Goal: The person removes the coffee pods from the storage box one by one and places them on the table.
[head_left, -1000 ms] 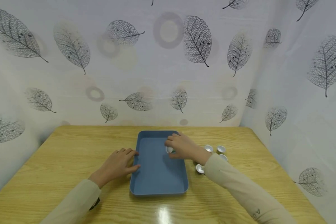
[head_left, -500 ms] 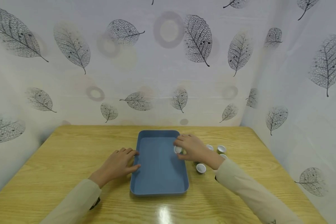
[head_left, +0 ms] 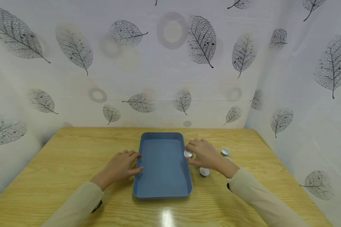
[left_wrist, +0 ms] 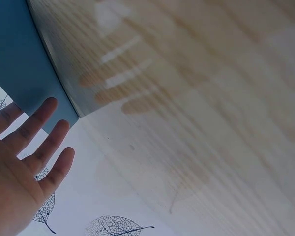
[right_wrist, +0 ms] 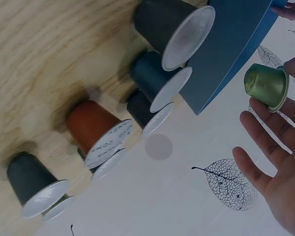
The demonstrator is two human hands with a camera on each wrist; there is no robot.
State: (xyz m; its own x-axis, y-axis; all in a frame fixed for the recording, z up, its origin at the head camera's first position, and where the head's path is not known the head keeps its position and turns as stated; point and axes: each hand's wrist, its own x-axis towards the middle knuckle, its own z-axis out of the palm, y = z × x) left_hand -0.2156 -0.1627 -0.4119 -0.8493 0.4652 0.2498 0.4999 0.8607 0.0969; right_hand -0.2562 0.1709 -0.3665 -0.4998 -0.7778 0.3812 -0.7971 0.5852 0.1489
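My right hand (head_left: 206, 154) pinches a small green coffee capsule (right_wrist: 263, 83) between thumb and fingertips, at the right rim of the blue tray (head_left: 162, 170). The capsule's pale lid (head_left: 188, 154) faces up in the head view. On the tray's left side, my left hand (head_left: 117, 168) rests with thumb and fingertips at the rim; the left wrist view shows its fingers (left_wrist: 54, 169) spread and fairly straight against the tray wall. Below the right hand in its wrist view stand several more capsules, among them an orange one (right_wrist: 93, 125) and a teal one (right_wrist: 152, 76).
Capsules with white lids stand on the wooden table (head_left: 82, 148) right of the tray, one near its edge (head_left: 204, 172) and another farther right (head_left: 225, 151). My right hand and wrist cover others. A leaf-patterned curtain (head_left: 164, 78) rises behind and beside the table.
My right hand has moved right with the capsule, from over the tray's inside to its right rim. The left hand has stayed in place.
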